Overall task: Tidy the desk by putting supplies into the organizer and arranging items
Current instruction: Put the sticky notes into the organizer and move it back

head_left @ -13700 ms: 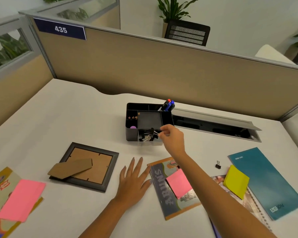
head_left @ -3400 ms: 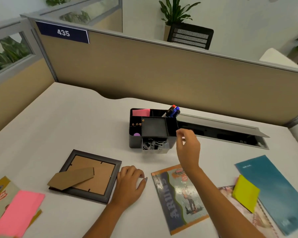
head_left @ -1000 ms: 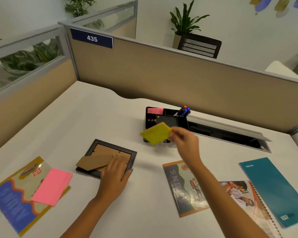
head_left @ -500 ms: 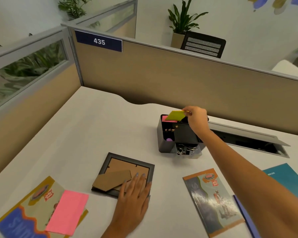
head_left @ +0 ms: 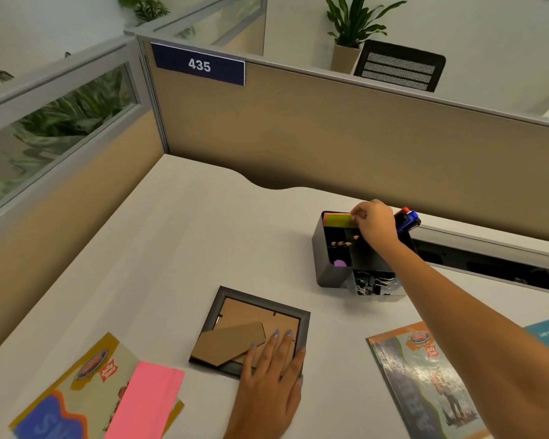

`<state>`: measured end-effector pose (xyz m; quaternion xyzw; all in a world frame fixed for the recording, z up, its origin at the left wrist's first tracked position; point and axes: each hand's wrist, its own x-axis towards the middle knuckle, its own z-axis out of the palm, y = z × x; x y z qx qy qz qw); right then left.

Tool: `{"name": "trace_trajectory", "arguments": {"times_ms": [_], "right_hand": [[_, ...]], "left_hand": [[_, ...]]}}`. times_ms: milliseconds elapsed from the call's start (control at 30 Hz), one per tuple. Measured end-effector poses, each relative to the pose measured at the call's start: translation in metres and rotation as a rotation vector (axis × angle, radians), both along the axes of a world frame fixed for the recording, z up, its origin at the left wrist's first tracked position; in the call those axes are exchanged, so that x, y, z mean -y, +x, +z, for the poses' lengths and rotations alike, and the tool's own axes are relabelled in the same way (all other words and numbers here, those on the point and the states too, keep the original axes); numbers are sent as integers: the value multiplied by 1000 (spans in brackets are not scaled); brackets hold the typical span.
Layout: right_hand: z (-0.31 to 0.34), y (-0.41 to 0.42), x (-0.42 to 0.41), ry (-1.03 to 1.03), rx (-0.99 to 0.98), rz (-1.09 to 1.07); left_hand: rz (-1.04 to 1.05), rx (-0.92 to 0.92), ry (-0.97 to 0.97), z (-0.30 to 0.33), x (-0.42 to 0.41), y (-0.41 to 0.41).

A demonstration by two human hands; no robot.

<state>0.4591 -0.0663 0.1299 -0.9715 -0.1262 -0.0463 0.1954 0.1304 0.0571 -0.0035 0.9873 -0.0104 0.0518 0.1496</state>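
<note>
Yellow sticky pad (head_left: 338, 220) pinched in right grip (head_left: 374, 221); left grip (head_left: 271, 380) flat on frame (head_left: 251, 327).

I see even, bright indoor light with soft shadows under the picture frame (head_left: 251, 331) and organizer (head_left: 330, 274). My wide lens bends the partition (head_left: 330, 128) edges; the picture is slightly soft, without glare.

The right hand (head_left: 374, 223) pinches a yellow sticky pad (head_left: 338, 220) at the far-left compartment of the black organizer (head_left: 330, 274), against a pink pad (head_left: 336, 213) already there, while the left hand (head_left: 271, 378) rests flat on the face-down picture frame (head_left: 232, 299) on the white desk (head_left: 171, 248).
</note>
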Motion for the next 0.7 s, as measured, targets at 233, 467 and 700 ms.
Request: {"name": "trace_trajectory", "arguments": {"times_ms": [233, 467, 700], "right_hand": [[-1, -10, 1, -51, 98, -83], [6, -42, 13, 222, 292, -150], [-16, -142, 18, 413, 396, -69]], "left_hand": [[-2, 7, -26, 4, 0, -1], [-10, -16, -25, 7, 0, -2], [67, 115, -82, 26, -10, -13]]}}
